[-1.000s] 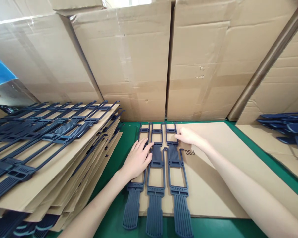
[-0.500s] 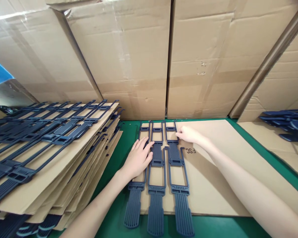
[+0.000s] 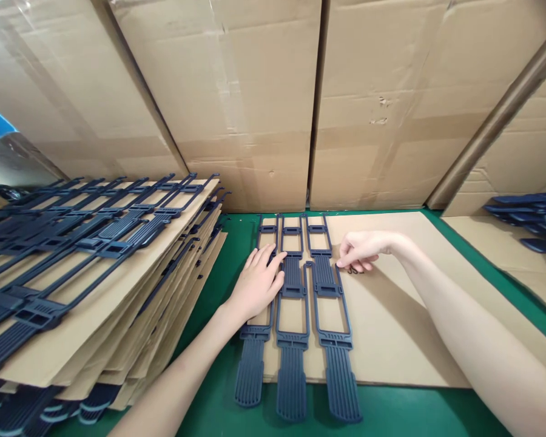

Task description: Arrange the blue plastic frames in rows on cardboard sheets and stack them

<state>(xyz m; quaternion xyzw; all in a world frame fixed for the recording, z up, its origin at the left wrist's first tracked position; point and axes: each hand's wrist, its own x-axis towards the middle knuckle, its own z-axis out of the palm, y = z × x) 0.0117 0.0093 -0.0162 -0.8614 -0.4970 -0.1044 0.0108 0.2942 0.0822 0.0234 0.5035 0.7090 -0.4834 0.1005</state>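
Dark blue plastic frames, each with a ribbed paddle end and two hooked prongs, lie overlapping in three columns on a cardboard sheet (image 3: 400, 328). My left hand (image 3: 256, 280) rests flat with spread fingers over the left column, its fingertips reaching the middle column. My right hand (image 3: 360, 250) is closed, thumb and index finger pinching the hooked prong tip of the near right frame (image 3: 331, 303). The near middle frame (image 3: 292, 346) and near left frame (image 3: 251, 364) extend their paddles past the sheet's front edge. My left hand partly covers the left frames.
On the left stands a tall stack of cardboard sheets (image 3: 131, 303) layered with similar frames. More dark blue parts (image 3: 528, 218) lie on cardboard at the right. Large cardboard boxes (image 3: 250, 109) wall off the back of the green table (image 3: 404, 409).
My right hand has moved from the far right frame's side toward me, to the near right frame's prong tip. My left hand stays on the left column. The view has shifted slightly.
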